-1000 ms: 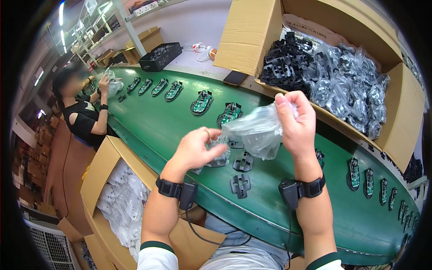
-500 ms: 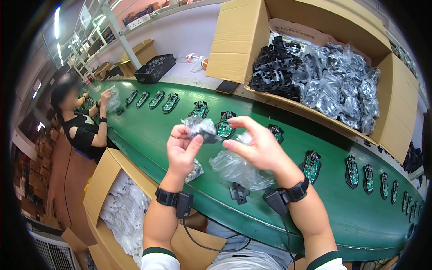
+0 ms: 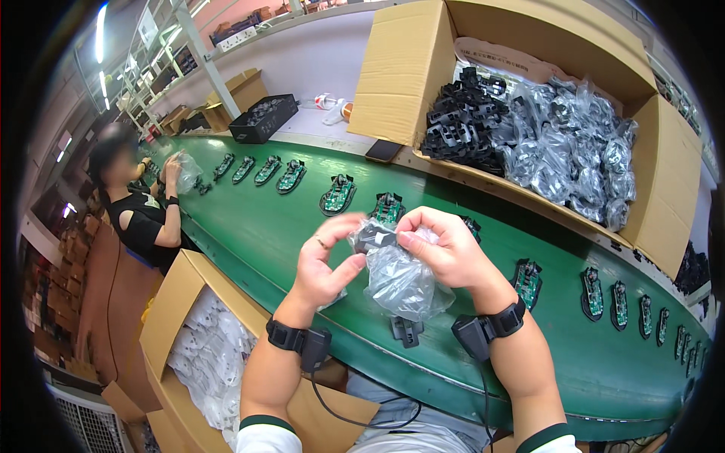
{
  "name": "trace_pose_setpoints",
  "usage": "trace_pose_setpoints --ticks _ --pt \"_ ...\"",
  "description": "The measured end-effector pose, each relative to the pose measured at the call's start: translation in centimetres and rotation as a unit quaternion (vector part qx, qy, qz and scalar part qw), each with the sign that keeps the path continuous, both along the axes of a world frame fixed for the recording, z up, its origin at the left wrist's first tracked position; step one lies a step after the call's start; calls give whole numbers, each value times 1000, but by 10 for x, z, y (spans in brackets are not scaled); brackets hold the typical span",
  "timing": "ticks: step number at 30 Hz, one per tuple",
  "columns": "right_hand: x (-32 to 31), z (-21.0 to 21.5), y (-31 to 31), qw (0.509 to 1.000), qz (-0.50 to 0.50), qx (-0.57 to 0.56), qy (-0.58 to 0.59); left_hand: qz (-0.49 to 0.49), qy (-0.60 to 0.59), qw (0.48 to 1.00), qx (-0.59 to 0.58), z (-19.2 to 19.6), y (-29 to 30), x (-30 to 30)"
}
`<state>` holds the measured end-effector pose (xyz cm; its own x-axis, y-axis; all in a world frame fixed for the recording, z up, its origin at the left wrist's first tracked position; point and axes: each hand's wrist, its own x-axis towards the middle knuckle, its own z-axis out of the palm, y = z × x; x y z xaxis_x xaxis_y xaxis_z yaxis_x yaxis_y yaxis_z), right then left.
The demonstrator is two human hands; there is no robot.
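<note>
Above the green conveyor belt, my left hand and right hand both pinch 1 crinkled clear plastic bag around a black plastic part, seemingly half-bagged, with 1 bare black part waiting below.

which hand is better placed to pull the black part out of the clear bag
Probably the left hand: its fingertips pinch the black part at the bag's mouth, while the right hand grips the clear bag.
</note>
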<state>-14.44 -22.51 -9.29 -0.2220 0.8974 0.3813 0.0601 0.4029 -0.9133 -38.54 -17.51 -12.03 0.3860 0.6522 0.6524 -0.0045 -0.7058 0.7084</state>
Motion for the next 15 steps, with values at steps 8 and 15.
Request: trace_pose_setpoints --ticks 8,15 --pt "8 -18 10 993 -101 37 53 21 -49 990 -130 -8 -2 -1" --pt "8 -14 8 980 -82 -26 -177 45 -60 997 -25 -7 -6 6"
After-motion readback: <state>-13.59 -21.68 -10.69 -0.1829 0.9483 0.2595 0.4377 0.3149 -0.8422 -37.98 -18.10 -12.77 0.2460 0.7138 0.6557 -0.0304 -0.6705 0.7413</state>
